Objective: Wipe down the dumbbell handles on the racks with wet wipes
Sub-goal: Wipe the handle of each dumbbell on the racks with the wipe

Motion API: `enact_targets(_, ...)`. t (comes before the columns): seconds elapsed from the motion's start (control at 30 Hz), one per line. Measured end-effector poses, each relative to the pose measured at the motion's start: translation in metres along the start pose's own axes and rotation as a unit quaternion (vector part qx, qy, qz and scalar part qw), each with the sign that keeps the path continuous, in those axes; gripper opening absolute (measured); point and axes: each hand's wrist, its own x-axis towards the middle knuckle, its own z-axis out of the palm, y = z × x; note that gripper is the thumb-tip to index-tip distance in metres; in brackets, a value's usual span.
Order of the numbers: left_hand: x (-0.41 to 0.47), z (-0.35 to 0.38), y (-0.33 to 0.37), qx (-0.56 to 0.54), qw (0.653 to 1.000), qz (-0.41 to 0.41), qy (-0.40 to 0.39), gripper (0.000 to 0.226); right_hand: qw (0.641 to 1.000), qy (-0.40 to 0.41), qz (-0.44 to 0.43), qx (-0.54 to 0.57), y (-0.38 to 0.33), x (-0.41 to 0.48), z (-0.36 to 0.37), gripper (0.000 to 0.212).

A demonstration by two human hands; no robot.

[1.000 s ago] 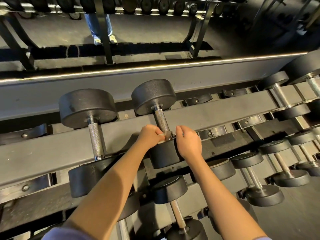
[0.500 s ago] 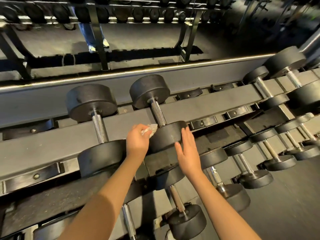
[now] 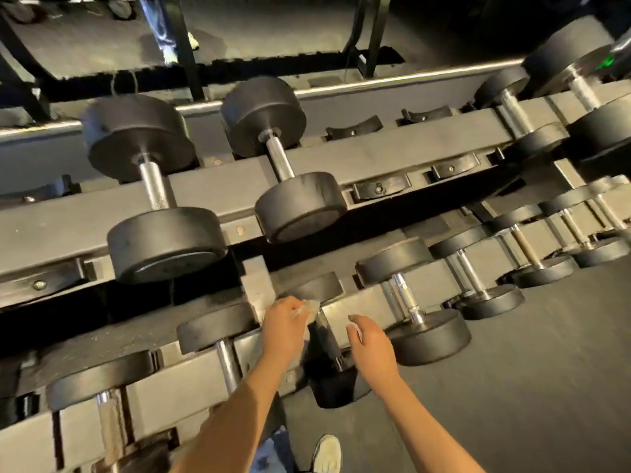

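One-handed pinching of wet wipe (image 3: 307, 308) in left grip (image 3: 285, 327) at upper end of blurred dumbbell handle (image 3: 326, 336), lower centre, apparently running down-frame, with slack, empty right grip (image 3: 370, 339) just to its right.

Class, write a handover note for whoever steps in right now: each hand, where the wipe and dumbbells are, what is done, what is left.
Left hand pinches the wet wipe at the top of a lower-tier dumbbell handle.
Right hand open beside it, holding nothing.
Done: the upper-tier handle, wiped a second ago.
Left: this handle, then the other handles on the rack.
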Motion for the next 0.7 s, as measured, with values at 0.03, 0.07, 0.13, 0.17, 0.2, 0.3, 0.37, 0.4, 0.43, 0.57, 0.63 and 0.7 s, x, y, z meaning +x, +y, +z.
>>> enact_targets(0.03,-0.004,0.010,-0.006,-0.004,1.000,-0.013,-0.005,0.019,1.000,-0.007,0.006,-0.008,0.011,-0.004,0.004,0.029)
enact_targets(0.07,-0.007,0.020,-0.013,-0.007,1.000,-0.023,-0.008,0.019,1.000,-0.014,0.011,-0.020,0.023,-0.007,0.010,0.028)
enact_targets(0.13,-0.008,0.041,-0.028,-0.010,0.999,-0.037,-0.007,0.019,0.999,-0.030,0.013,-0.044,0.044,-0.007,0.022,0.029)
enact_targets(0.17,-0.008,0.050,-0.036,-0.010,0.999,-0.040,-0.003,0.019,0.998,-0.038,0.009,-0.055,0.053,-0.006,0.028,0.030)
enact_targets(0.2,-0.007,0.059,-0.043,-0.013,0.999,-0.042,0.002,0.020,0.997,-0.048,0.002,-0.067,0.061,-0.003,0.033,0.031)
enact_targets(0.3,-0.002,0.083,-0.059,-0.019,0.998,-0.053,0.010,0.025,0.990,-0.083,-0.020,-0.113,0.082,0.006,0.049,0.039)
enact_targets(0.37,0.007,0.095,-0.067,-0.027,0.997,-0.066,0.033,0.027,0.984,-0.105,-0.035,-0.136,0.096,0.012,0.060,0.046)
enact_targets(0.4,0.011,0.101,-0.071,-0.030,0.996,-0.067,0.048,0.027,0.984,-0.108,-0.036,-0.138,0.103,0.014,0.065,0.048)
enact_targets(0.43,0.016,0.106,-0.074,-0.032,0.995,-0.069,0.064,0.026,0.984,-0.103,-0.039,-0.137,0.109,0.015,0.070,0.052)
enact_targets(0.57,0.022,0.129,-0.078,-0.029,0.992,-0.065,0.106,0.028,0.992,-0.017,-0.058,-0.114,0.118,0.014,0.088,0.065)
enact_targets(0.63,0.020,0.141,-0.078,-0.027,0.991,-0.050,0.124,0.027,0.992,0.009,-0.062,-0.109,0.120,0.012,0.093,0.060)
enact_targets(0.7,0.020,0.150,-0.081,-0.028,0.989,-0.041,0.142,0.023,0.992,0.020,-0.069,-0.106,0.121,0.012,0.096,0.056)
